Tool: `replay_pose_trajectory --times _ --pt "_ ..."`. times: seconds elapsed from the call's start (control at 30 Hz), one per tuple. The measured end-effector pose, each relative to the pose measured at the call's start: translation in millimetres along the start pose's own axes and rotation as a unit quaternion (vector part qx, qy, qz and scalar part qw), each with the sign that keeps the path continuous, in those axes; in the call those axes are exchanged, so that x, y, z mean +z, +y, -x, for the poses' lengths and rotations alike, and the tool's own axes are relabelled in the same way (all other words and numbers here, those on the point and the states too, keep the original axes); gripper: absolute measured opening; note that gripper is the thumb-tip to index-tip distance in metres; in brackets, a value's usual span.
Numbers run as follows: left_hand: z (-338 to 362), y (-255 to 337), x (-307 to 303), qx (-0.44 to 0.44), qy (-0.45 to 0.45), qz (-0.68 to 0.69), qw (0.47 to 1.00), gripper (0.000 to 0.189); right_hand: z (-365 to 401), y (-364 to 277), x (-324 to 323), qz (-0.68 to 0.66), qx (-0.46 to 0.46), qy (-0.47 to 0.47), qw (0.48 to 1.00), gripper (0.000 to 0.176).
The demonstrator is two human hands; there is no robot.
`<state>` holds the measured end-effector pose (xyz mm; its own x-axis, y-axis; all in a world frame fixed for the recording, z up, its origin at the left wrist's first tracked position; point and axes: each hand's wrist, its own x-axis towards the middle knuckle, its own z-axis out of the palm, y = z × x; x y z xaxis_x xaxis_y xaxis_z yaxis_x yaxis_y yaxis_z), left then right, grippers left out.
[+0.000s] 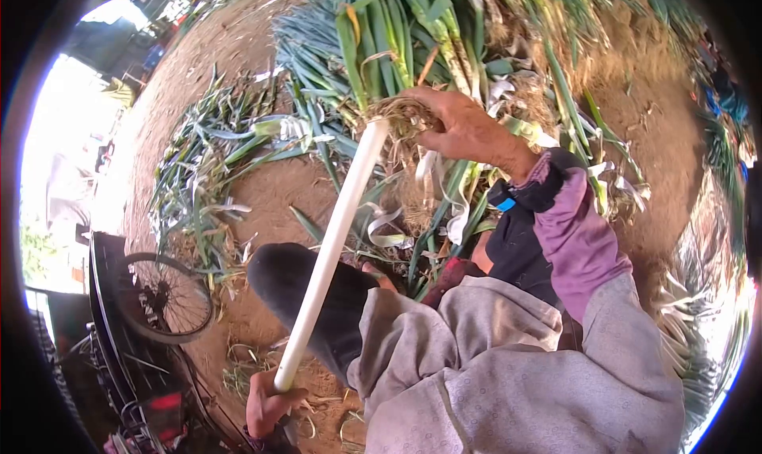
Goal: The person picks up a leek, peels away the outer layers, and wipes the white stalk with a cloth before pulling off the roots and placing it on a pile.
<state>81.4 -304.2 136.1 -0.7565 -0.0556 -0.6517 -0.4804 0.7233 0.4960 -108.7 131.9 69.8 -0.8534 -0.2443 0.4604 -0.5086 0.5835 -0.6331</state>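
A long white green onion stalk (337, 240) runs diagonally across my lap, its brown root tuft (405, 114) at the far end. My right hand (472, 132) is closed around that root end, fingers in the roots. Down at the lower left, my left hand (268, 404) grips the near end of the stalk, with the rest beyond it hidden. Just past my right hand lies a heap of green onions (389, 41) with long green leaves. Peeled pale skins (389, 228) and cut leaves are strewn on the soil in front of my knees.
Leaf scraps (210, 144) form a pile on the left. A spoked wheel (165, 298) stands beside dark equipment at lower left. More onions with rooty ends (571, 17) lie at the top right, and a stack of white-stemmed onions (694, 359) is on the right.
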Motion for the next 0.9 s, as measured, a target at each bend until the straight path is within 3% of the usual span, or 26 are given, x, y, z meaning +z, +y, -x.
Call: replay_pose_trajectory --times 0.1,0.17,0.27,0.43,0.57,0.67,0.77,0.87,0.9 --pt "-6 -8 -1 0.002 -0.03 0.023 0.999 0.021 0 8 7 -0.124 0.022 0.013 0.992 0.051" --pt "-7 -4 2 0.016 -0.057 0.024 0.998 0.02 0 6 5 -0.199 0.088 -0.012 0.976 0.048" --pt "-10 -10 -1 -0.022 -0.097 -0.022 0.995 0.023 -1 -1 -3 -0.347 0.108 -0.111 0.925 0.044" --pt "-19 -22 -5 -0.031 -0.202 0.05 0.978 0.034 0 6 10 -0.408 0.082 -0.067 0.907 0.015" --pt "-24 -31 0 -0.034 -0.23 0.061 0.971 0.039 3 3 9 -0.371 0.089 -0.083 0.921 0.018" --pt "-26 -28 2 -0.05 -0.259 0.053 0.963 0.039 2 1 9 -0.256 0.091 -0.089 0.958 0.026" --pt "-29 -28 3 -0.058 -0.283 0.067 0.955 0.037 3 -4 10 -0.262 0.086 -0.093 0.957 0.027" --pt "-37 -43 6 -0.018 -0.283 0.082 0.955 0.037 2 4 18 -0.258 0.069 -0.067 0.961 0.016" --pt "-38 -45 5 -0.019 -0.279 0.121 0.952 0.034 0 9 23 -0.092 0.011 -0.038 0.995 0.019"
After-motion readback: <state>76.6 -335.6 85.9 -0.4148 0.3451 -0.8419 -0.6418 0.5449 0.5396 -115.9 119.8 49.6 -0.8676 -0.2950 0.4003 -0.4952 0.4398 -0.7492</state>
